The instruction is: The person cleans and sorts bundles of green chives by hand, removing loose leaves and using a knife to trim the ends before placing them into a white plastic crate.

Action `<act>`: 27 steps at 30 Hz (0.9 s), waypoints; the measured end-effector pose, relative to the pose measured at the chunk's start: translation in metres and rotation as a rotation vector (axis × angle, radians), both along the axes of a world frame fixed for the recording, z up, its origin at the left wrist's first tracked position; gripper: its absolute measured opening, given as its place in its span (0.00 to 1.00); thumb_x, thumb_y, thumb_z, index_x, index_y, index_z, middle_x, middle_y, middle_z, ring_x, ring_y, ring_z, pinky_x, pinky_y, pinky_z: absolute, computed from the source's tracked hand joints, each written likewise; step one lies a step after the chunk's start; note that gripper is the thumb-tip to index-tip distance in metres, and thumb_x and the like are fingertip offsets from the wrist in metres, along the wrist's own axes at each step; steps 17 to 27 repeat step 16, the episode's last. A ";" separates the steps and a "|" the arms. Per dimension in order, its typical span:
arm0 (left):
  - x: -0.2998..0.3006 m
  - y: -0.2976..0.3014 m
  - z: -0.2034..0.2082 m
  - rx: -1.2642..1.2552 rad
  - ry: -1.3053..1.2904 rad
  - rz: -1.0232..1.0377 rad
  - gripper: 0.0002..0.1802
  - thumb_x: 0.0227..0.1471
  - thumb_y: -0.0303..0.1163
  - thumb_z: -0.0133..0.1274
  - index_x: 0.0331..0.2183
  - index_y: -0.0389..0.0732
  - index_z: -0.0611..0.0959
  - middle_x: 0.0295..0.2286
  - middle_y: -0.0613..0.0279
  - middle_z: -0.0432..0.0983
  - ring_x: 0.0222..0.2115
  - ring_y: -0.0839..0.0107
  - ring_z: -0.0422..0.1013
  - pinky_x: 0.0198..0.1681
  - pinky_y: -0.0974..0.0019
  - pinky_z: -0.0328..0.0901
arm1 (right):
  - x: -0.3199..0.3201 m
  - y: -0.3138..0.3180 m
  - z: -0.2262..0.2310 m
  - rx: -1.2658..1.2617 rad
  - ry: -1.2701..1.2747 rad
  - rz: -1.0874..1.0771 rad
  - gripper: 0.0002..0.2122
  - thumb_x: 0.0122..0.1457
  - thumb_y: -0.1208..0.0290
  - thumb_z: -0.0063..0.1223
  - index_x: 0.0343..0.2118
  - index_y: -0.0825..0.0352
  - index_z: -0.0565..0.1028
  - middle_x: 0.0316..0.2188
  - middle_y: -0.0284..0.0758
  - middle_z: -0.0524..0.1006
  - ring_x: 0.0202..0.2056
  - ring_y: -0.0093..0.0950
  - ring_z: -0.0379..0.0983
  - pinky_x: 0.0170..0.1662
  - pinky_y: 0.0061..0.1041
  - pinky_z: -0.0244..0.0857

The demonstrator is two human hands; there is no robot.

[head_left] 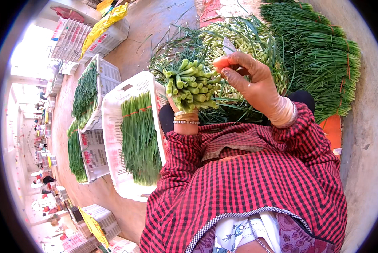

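Observation:
My left hand (171, 103), mostly hidden behind the stalks, is closed around a bunch of thick green stalks (192, 86). Their pale cut ends face up toward me. Just right of the bunch, my right hand (254, 80) pinches what looks like a small knife; a pale blade (228, 45) sticks up past the fingers. An orange-red patch shows at the fingertips, and I cannot tell whether it belongs to the handle. Beneath both hands spreads a heap of loose pale stem pieces and green leaves (216, 42).
On the right lies a long pile of banded green chives (311, 55). To my left stands a white plastic crate (113, 114) holding a banded chive bundle (140, 139). Farther left are more filled crates (97, 147). Stacked crates with yellow cloth (107, 27) stand at the upper left.

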State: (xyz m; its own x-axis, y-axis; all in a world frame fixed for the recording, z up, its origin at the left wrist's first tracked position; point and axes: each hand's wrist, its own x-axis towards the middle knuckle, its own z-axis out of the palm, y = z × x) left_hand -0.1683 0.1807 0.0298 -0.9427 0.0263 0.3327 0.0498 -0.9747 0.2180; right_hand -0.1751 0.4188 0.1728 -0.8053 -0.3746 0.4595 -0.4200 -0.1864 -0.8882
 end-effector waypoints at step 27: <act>0.006 0.022 0.006 -0.176 -0.683 0.393 0.38 0.55 0.59 0.32 0.58 0.44 0.72 0.56 0.51 0.68 0.57 0.50 0.63 0.60 0.46 0.58 | 0.030 -0.014 0.030 0.675 0.204 -0.060 0.12 0.56 0.61 0.59 0.34 0.65 0.79 0.29 0.40 0.80 0.29 0.36 0.79 0.32 0.33 0.71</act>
